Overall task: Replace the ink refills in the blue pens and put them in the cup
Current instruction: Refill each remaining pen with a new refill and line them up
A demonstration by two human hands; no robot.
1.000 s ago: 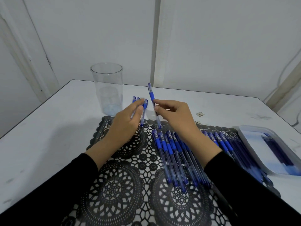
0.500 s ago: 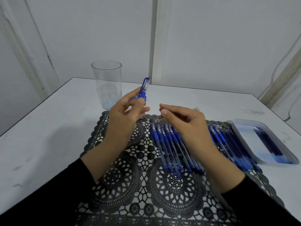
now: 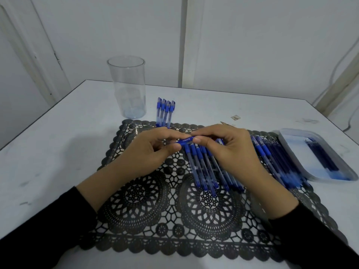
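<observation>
Cup (image 3: 126, 88) stands at far left of desk (image 3: 58, 142) and looks empty, no pens in it. Just right of it, four blue pieces (image 3: 165, 112) lie side by side at far edge of black lace mat (image 3: 136, 200); whole pens or caps, can't tell. Mid-frame, left hand (image 3: 149, 152) and right hand (image 3: 229, 152) both pinch one blue pen (image 3: 185, 140) held crosswise above mat, fingers curled on either end, probably to pull or twist it apart. Row of pens (image 3: 204, 167) lies under right hand, second batch (image 3: 272, 162) further right beside tray (image 3: 291, 144) of dark refills. Task looks early: most pens left.
</observation>
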